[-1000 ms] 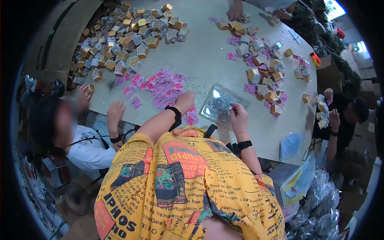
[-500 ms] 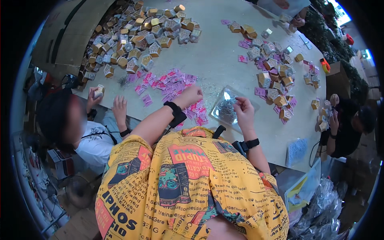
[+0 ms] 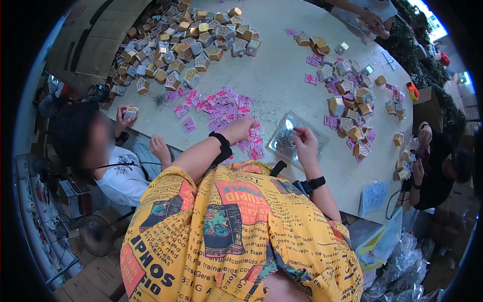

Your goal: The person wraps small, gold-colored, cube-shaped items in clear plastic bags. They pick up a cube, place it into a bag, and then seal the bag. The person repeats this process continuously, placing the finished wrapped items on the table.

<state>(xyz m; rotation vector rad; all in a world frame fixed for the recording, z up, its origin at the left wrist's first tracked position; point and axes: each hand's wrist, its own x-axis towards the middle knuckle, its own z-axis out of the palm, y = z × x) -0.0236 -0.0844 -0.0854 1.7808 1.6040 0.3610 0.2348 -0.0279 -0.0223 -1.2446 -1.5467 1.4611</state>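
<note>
My left hand, wearing a black wristband, is closed low over the right side of a spread of pink and purple printed tags. Its fingertips are at the tags, and whatever they grip is too small to make out. Beside it my right hand has thumb and forefinger pinched together above a clear shallow tray. Inside that tray lies a heap of fine silvery pieces, perhaps pins or wires. Anything in the right pinch cannot be made out.
A large pile of gold and silver glittery house-shaped ornaments covers the far left. More ornaments lie among tags on the right. Co-workers sit at left and right, another stands at the far right. A bag of silvery pieces rests near the right edge.
The whole view has shifted slightly. My left hand has come down closer to the tags, while my right stays over the tray. The left co-worker's nearer hand has drawn back toward the table edge.
</note>
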